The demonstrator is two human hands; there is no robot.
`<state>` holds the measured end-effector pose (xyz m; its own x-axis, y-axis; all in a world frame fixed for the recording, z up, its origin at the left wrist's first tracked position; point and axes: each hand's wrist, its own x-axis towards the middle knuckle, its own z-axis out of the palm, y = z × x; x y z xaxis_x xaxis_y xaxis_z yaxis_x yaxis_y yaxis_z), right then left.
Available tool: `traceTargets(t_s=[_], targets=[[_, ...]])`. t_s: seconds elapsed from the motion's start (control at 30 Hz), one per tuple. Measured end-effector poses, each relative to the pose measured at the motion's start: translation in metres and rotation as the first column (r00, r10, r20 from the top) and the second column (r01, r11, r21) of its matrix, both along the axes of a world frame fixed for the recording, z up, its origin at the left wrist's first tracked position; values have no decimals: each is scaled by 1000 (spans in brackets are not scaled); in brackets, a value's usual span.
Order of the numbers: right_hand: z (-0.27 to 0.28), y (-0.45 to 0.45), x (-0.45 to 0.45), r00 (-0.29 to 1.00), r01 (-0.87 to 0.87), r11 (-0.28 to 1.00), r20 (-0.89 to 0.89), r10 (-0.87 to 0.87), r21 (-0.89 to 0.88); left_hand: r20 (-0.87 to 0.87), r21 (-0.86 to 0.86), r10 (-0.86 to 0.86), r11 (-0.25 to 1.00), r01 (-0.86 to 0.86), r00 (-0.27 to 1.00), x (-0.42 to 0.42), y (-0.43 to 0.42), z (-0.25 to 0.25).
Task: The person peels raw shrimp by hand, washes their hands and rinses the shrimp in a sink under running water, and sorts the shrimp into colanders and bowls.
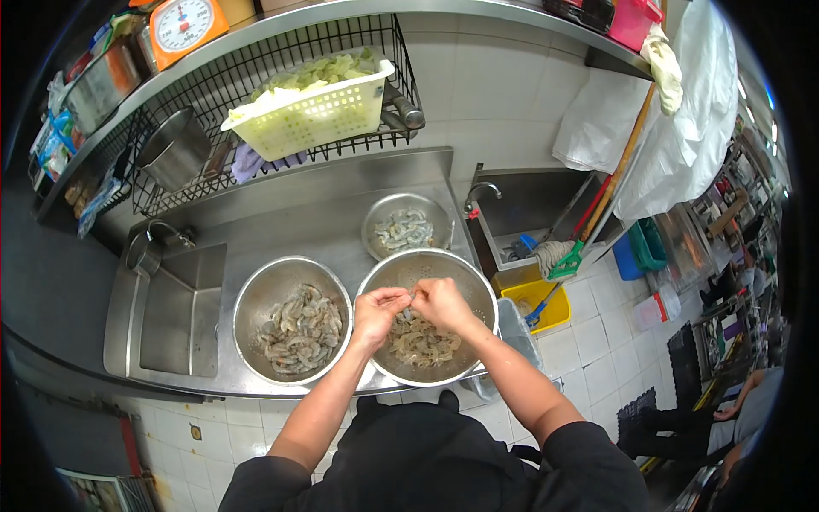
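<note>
Over the right-hand steel bowl (381, 358), which holds shrimp shells and heads (424, 343), my left hand (380, 312) and my right hand (440, 303) meet with fingers pinched. A small greyish piece, probably shrimp, shows just below the fingertips; the fingers hide most of what they hold. Whole grey shrimp (300, 331) fill much of the left steel bowl (247, 294), beside my left forearm. Behind the right bowl, a smaller steel bowl (439, 224) contains pale peeled shrimp (404, 229).
A sink (181, 316) lies at the left of the steel counter. Above, a wire rack carries a yellow-green basket (311, 115) of cut greens and a metal pot (175, 149). On the right are a deep sink, mop, yellow bucket (554, 307) and another person (725, 427).
</note>
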<state>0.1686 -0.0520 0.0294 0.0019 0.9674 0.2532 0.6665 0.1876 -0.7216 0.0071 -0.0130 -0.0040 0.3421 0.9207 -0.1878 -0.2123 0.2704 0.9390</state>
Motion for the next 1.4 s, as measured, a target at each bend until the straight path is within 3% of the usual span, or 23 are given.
traceTargets(t_s=[0.03, 0.07, 0.13, 0.27, 0.37, 0.43, 0.47, 0.57, 0.6, 0.63, 0.7, 0.77, 0.8, 0.87, 0.93, 0.97, 1.0, 1.07, 1.1, 1.13, 1.17, 1.27, 1.4], targets=[[4, 0, 3, 996, 5, 992, -92, -17, -129, -24, 29, -35, 999, 35, 999, -1, 1, 2], [-1, 1, 6, 996, 2, 992, -91, -14, -129, -50, 58, -69, 996, 72, 996, -2, 2, 3], [-14, 4, 11, 920, -48, 973, -389, -44, -225, -123, 112, -88, 988, 102, 989, -5, 4, 6], [-26, 4, 11, 844, -51, 949, -521, -125, -310, -279, 176, -93, 974, 146, 956, -6, 4, 12], [-27, 0, 11, 784, -19, 932, -584, -211, -362, -205, 135, -119, 980, 148, 972, -3, 6, 1], [-19, -4, 13, 610, -68, 870, -710, -351, -489, -130, 72, -132, 987, 142, 983, -2, 8, -6], [-25, -2, 17, 610, -66, 870, -710, -352, -488, -55, 8, -136, 991, 136, 989, -2, 10, -10], [-50, -2, 34, 629, 37, 848, -647, -431, -528, -22, -132, -75, 989, 71, 997, -4, 12, -9], [-53, -5, 39, 884, 112, 894, -367, -288, -433, -22, -131, -75, 989, 71, 997, -2, 14, -10], [-56, -8, 42, 990, 132, 940, -6, -141, -315, 69, -146, 8, 989, 2, 998, 2, 19, -11], [-65, -20, 37, 996, 73, 936, 70, -52, -344, 263, -127, 83, 991, -51, 961, 5, 35, -16], [-65, -23, 23, 990, 0, 931, 133, 52, -366, 621, -128, 36, 990, 56, 783, 8, 49, 3], [-59, -25, 16, 993, 34, 899, 120, 21, -438, 609, -123, 50, 992, 33, 792, 3, 54, 12], [-61, -26, 11, 994, 58, 861, 109, -3, -505, 529, 43, -12, 999, -12, 848, -4, 62, 28], [-68, -28, 9, 975, -22, 923, 197, 105, -384, 82, 258, 109, 958, -127, 991, -29, 81, 12], [-68, -28, 8, 975, -25, 923, 194, 107, -384, -146, 445, 222, 885, -137, 964, -51, 90, -4], [-66, -28, 8, 967, -70, 894, 191, 170, -442, -309, 596, 381, 791, -134, 872, -75, 94, -12], [-64, -29, 7, 955, -113, 860, 184, 232, -498, -630, 695, 569, 717, 57, 529, -127, 93, -18], [-64, -29, 5, 948, -125, 857, 194, 251, -501, -760, 628, 555, 761, 163, 338, -158, 100, -44], [-64, -29, 3, 941, -137, 853, 204, 271, -503, -927, 374, 371, 901, 221, 58, -180, 99, -56], [-67, -29, 1, 940, -138, 854, 204, 272, -502, -956, 254, 278, 943, 215, -91, -194, 91, -65], [-68, -26, -6, 922, -185, 874, 228, 312, -449, -956, 146, 199, 960, 239, -216, -221, 93, -104], [-47, -21, -23, 925, -224, 885, 196, 324, -408, -954, 117, 189, 949, 292, -232, -216, 95, -76]])
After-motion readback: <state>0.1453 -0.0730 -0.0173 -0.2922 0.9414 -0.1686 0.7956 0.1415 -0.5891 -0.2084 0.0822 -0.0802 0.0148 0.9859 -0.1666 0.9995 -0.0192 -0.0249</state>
